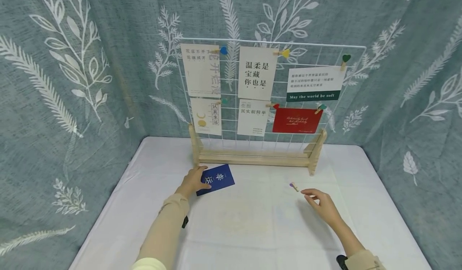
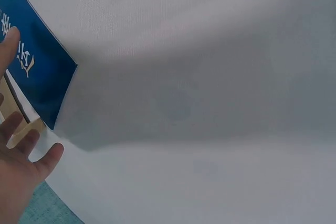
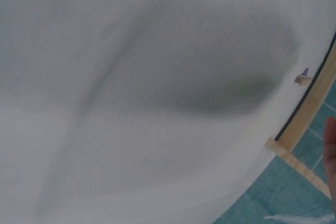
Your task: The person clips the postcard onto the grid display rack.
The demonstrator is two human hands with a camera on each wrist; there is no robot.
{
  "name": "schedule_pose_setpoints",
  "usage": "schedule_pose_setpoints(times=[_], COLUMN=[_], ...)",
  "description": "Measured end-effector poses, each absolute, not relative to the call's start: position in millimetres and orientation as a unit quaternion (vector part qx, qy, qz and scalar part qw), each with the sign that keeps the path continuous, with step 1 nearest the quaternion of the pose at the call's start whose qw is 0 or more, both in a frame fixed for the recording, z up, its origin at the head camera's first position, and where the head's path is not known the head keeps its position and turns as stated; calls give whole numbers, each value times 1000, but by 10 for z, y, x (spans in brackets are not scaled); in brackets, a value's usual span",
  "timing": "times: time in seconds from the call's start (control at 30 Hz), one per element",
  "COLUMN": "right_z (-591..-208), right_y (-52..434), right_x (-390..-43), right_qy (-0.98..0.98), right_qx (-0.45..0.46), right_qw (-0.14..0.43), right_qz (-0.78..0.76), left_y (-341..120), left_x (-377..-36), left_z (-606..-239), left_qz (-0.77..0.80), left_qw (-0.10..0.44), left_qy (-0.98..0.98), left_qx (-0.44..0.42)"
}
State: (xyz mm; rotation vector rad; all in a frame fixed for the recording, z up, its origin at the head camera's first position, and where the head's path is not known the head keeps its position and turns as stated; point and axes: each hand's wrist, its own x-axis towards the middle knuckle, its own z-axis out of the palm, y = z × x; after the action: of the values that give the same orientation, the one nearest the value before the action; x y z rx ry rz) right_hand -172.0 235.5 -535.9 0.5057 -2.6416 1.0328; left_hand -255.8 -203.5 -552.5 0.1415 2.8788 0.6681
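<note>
Here the blue card lies flat on the white worktop, its near left corner under the left hand; that hand's fingers are spread and fairly straight, the thumb pressing on the card's face; just beyond it stands the wooden foot of the wire grid rack; the right hand hovers loosely open, fingertips close to a small wooden clothespin, not touching it.

blue card: flat on tablecloth | wooden clip: lying apart, right
</note>
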Motion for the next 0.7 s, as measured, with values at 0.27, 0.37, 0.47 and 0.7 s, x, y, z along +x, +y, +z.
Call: schedule_pose_setpoints(times=[0.27,0.37,0.47,0.7], right_z=[-5340,-5349,-5343,-5305], right_y=[2388,2385,2355,2315], right_x=[-1682,-1662,-1643,-1606], right_qy=[-915,-915,-911,-911], right_qx=[150,153,171,185], right_qw=[108,110,113,107], right_qz=[359,358,357,352], left_y=[-1890,-1834,-1810,-1735], left_x=[-2509,-2424,-2369,-2333], left_z=[-5338,-5241,-5224,-5219], left_qz=[174,152,128,104], left_qw=[122,126,141,151], left_qy=[976,978,980,983], left_qx=[56,65,55,17])
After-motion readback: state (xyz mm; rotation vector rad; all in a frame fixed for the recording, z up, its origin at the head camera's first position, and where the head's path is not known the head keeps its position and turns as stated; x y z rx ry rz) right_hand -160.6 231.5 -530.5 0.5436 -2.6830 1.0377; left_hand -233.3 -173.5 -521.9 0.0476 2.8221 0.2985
